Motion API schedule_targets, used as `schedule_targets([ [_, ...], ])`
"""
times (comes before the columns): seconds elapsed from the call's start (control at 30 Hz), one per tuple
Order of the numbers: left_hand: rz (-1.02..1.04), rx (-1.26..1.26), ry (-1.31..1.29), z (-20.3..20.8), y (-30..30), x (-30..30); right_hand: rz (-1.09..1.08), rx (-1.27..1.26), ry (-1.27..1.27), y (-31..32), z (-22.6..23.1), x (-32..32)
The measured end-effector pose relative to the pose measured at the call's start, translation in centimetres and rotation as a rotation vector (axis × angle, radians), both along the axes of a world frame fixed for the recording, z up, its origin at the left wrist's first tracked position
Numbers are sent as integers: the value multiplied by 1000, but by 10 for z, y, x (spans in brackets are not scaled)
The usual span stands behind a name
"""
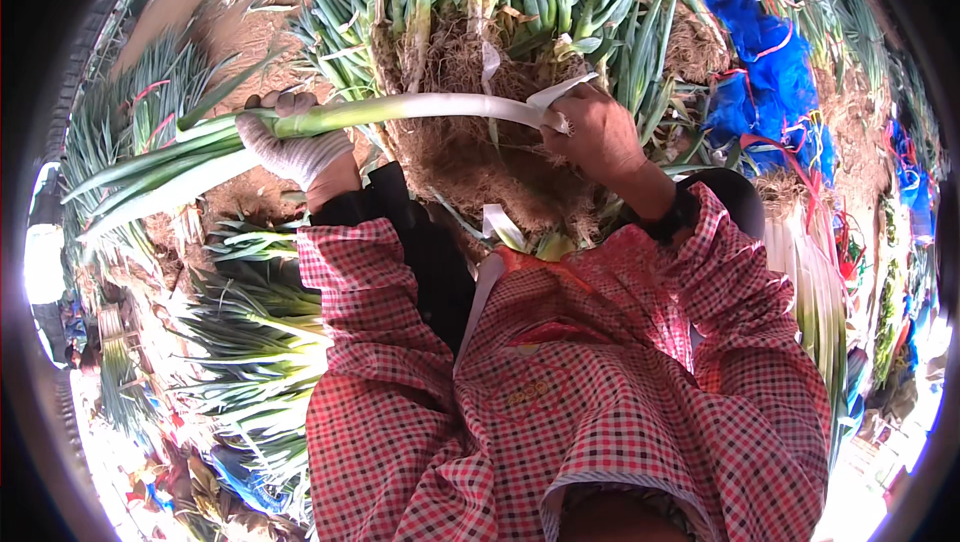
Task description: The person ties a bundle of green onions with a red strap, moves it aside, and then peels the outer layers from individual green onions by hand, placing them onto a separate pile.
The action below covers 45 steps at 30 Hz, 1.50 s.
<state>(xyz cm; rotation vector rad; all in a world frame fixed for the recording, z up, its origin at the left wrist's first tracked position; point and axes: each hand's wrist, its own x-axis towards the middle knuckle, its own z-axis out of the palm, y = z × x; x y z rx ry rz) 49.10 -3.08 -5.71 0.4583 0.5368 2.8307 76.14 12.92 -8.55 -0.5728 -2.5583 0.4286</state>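
Nearest us is the red checked smock (590, 422), with more green onions (265, 362) lying to its left and a pale-stemmed bundle (805, 282) to its right. Just beyond the smock's hem we see a white scrap of peel (503, 226).

Farther out, our two hands are well apart on one long green onion (430, 108), which runs from left to right above the soil. Our left hand (292, 142), in a pale knitted glove, is wrapped around its green part, the leaves trailing to the left. Our right hand (598, 140), ungloved, is closed around the white root end, where a loose flap of skin (560, 91) sticks up beside the fingers.

We judge the step in hand to be stripping the outer skin at the root end. The next move seems to call for a firm left hold and a gentle right-hand pull along the stem, lest it snap.

Beyond stand unpeeled onions with tangled roots (455, 57), and at far right, blue netting (768, 62).
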Motion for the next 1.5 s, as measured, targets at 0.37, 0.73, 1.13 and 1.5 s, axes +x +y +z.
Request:
schedule_targets([
  [0.37, -110, -97, 40, 11, 1, 23, -77, -111, -72, -11, -27, -14],
  [0.73, 53, -46, 11, 13, -6, 8, 122, -394, 127, 3, -14, -7],
  [1.13, -123, -485, -540, -14, 8, -7, -6, 181, 140, 14, -6, -2],
  [1.5, -65, -450, -609, -15, 12, 3, -46, 447, 250, 16, 3, 2],
])
